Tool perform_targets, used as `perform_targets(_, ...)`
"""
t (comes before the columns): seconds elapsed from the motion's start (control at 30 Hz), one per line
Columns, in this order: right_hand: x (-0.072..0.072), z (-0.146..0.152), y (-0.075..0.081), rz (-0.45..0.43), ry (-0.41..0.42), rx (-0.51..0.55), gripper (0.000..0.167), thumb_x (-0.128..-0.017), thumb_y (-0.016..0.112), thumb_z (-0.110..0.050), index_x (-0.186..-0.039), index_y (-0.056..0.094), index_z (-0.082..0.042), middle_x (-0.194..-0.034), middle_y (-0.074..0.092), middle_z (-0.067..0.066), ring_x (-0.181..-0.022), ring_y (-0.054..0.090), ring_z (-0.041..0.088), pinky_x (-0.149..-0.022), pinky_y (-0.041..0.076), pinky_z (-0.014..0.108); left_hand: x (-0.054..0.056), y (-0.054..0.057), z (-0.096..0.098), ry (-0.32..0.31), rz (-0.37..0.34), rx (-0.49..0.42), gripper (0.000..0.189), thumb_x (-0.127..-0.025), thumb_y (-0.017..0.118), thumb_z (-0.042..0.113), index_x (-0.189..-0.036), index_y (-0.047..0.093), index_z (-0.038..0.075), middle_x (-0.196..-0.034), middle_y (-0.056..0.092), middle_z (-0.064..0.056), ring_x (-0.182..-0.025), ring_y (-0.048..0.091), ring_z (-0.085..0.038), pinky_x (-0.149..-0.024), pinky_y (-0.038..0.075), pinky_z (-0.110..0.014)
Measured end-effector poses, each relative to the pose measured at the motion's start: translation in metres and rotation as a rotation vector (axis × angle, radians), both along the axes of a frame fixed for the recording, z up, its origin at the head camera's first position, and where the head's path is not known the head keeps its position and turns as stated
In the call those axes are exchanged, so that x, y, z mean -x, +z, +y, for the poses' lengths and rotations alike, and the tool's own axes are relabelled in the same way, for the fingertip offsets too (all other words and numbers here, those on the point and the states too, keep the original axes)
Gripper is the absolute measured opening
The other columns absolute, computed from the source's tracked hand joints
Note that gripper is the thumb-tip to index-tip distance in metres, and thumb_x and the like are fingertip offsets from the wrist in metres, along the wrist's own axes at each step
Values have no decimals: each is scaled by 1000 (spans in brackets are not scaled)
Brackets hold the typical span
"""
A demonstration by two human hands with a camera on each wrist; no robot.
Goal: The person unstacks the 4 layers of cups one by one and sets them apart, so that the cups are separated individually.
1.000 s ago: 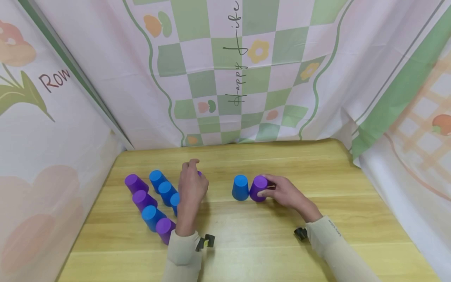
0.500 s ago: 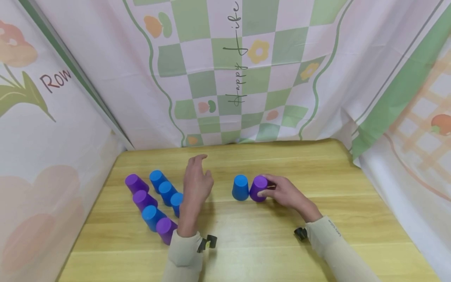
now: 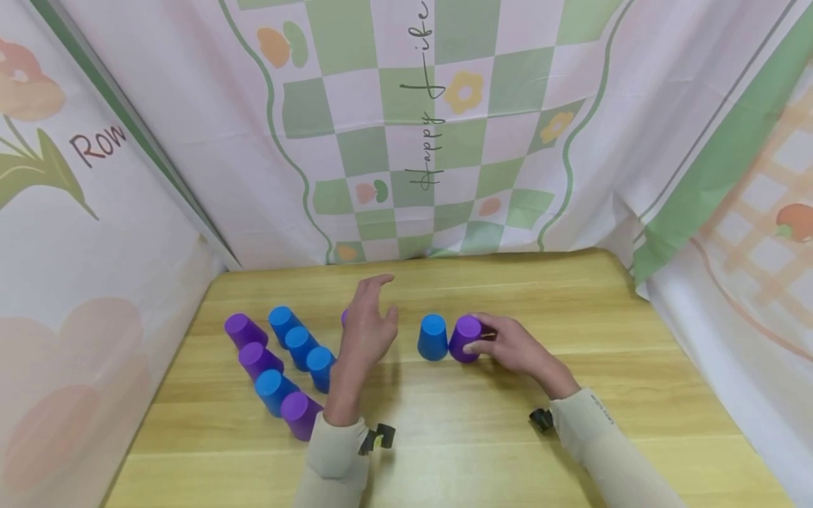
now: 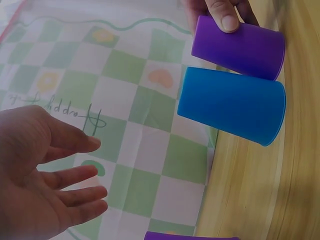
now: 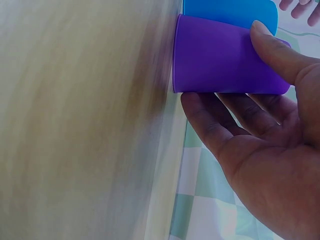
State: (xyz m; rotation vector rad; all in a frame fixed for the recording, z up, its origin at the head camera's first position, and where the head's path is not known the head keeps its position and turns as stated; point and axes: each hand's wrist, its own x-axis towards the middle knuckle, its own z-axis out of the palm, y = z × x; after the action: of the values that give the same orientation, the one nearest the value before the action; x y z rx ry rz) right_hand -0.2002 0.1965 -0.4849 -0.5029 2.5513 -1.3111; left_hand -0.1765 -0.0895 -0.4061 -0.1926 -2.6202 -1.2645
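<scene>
My right hand [image 3: 517, 346] grips an upside-down purple cup [image 3: 465, 341], thumb on one side and fingers on the other. In the right wrist view, that cup's rim is at the table. An upside-down blue cup [image 3: 433, 339] stands right beside it on the left, the two touching or nearly so. My left hand [image 3: 368, 330] is held over the table left of the blue cup, fingers apart and holding nothing, as the left wrist view also shows. Behind the left hand, another purple cup [image 3: 345, 317] is mostly hidden.
On the left stand two slanting rows of upside-down cups: a row of blue cups [image 3: 300, 347], and an outer row with purple cups [image 3: 260, 361] and a blue one [image 3: 276, 392]. Printed curtains [image 3: 470, 155] hang around the back and sides of the wooden table [image 3: 470, 437].
My left hand has shifted to the right, away from the cup rows, uncovering more of the nearest blue cup and part of a purple one. The right hand and its cup stay put.
</scene>
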Motion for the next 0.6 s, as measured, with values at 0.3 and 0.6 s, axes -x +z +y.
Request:
perform_targets(0.3, 0, 0, 0, 6, 4, -4, 47, -95, 80, -27, -139, 66, -14, -126, 74, 9, -120, 69, 32, -101, 59, 50, 4, -6, 5, -118, 4, -25, 56, -97, 71, 2, -150, 54, 12, -153, 54, -10, -145, 51, -30, -120, 44, -48)
perform_targets(0.6, 1, -1, -1, 1, -6, 2, 50, -95, 80, -26, -141, 65, -11, -127, 73, 12, -120, 69, 33, -100, 60, 49, 7, -14, 16, -234, -58, -11, 62, -98, 74, 10, -155, 49, 13, -156, 53, -8, -147, 48, -30, -121, 44, -49)
